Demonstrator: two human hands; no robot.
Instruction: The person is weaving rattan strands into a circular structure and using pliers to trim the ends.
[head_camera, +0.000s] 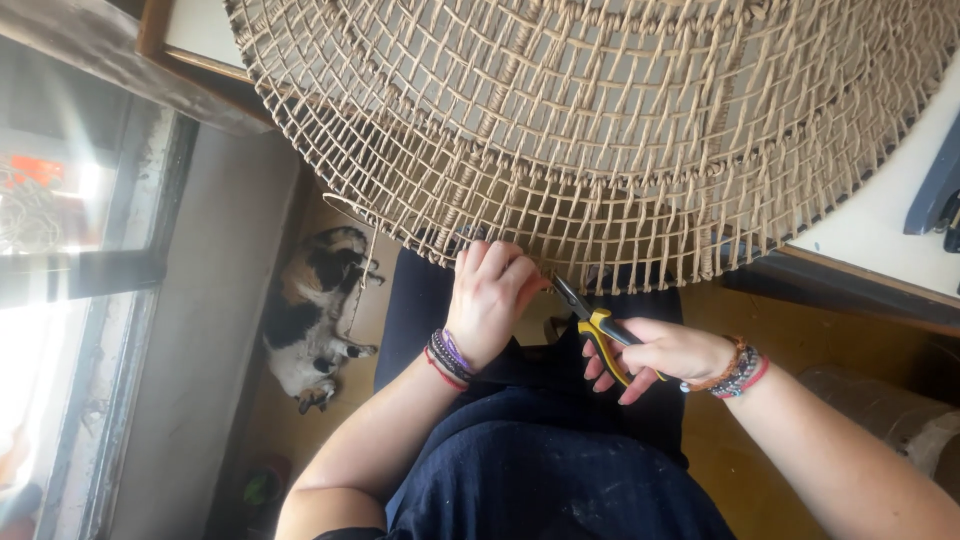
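Observation:
A large round woven mat of pale tan fibre, open lattice with a denser braided band, lies on a white table and hangs over its near edge above my lap. My left hand pinches loose strands at the mat's near rim. My right hand grips pliers with yellow and black handles; their dark jaws point up-left toward the rim, close to my left fingertips. Both wrists carry several bead and thread bracelets.
The white table has a wooden edge. A dark blue tool lies at its right. A calico cat lies on the floor at the left, by a bright window. My dark trousers fill the bottom centre.

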